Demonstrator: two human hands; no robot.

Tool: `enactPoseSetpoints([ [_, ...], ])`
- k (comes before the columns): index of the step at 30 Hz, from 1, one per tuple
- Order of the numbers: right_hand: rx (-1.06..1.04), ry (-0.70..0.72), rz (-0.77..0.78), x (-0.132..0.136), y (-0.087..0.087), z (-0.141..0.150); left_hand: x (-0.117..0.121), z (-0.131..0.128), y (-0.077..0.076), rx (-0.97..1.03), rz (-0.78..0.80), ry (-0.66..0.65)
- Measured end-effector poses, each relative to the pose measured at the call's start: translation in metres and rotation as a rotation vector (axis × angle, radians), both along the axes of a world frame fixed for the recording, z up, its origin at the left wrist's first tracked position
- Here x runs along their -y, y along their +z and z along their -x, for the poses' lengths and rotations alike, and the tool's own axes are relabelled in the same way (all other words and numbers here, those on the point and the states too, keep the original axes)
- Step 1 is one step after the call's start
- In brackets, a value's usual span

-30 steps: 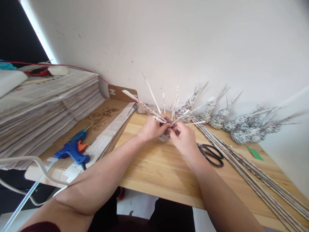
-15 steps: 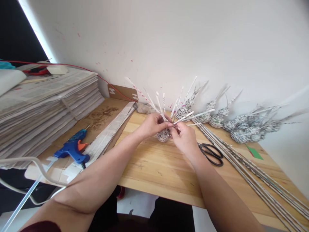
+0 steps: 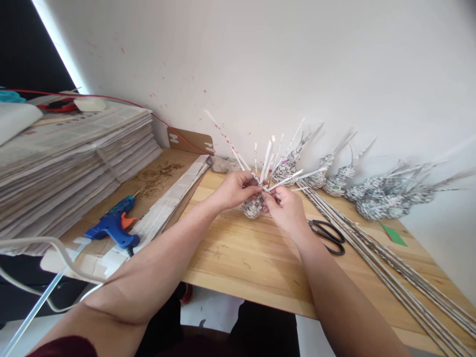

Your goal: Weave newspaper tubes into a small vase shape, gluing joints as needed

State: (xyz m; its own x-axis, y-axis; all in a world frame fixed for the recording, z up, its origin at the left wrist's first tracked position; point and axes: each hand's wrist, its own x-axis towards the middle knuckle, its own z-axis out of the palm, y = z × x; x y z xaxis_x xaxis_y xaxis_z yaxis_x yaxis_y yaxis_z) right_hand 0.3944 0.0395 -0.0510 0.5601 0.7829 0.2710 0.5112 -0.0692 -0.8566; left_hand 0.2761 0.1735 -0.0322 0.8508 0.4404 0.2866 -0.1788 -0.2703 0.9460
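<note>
A small rounded piece woven from rolled newspaper [image 3: 252, 207] rests on the wooden table between my hands, its loose paper tubes [image 3: 267, 159] fanning up and outward. My left hand [image 3: 238, 190] is closed at its upper left side, thumb and fingers pinching near the base of the tubes. From the right, my right hand [image 3: 285, 208] grips the piece's top edge, fingertips close to the left thumb. Part of the woven body is hidden behind my fingers. Just right of my right wrist lies a pair of black-handled scissors [image 3: 327, 235].
Several woven newspaper pieces [image 3: 340, 179] stand along the wall at the right. Long rolled paper tubes [image 3: 375, 253] cross the table's right side. At the left are a blue glue gun [image 3: 113, 225], newspaper strips [image 3: 167, 198] and a tall newspaper stack [image 3: 74, 173].
The paper tubes above my left hand have shifted; one upright tube now stands farther right, nearer the middle. Both hands stay at the woven piece, and the view has moved slightly.
</note>
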Motion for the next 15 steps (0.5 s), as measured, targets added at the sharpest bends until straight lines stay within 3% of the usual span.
enactPoseSetpoints([
  [12,-0.036,0.045,0.013,0.0006,0.0034,0.0058,-0.0002,-0.0006,-0.0024,0.009,0.142,-0.011],
  [15,-0.046,0.058,0.021,0.0003,0.0026,0.0064,0.0001,-0.0019,-0.0045,0.033,0.115,-0.008],
])
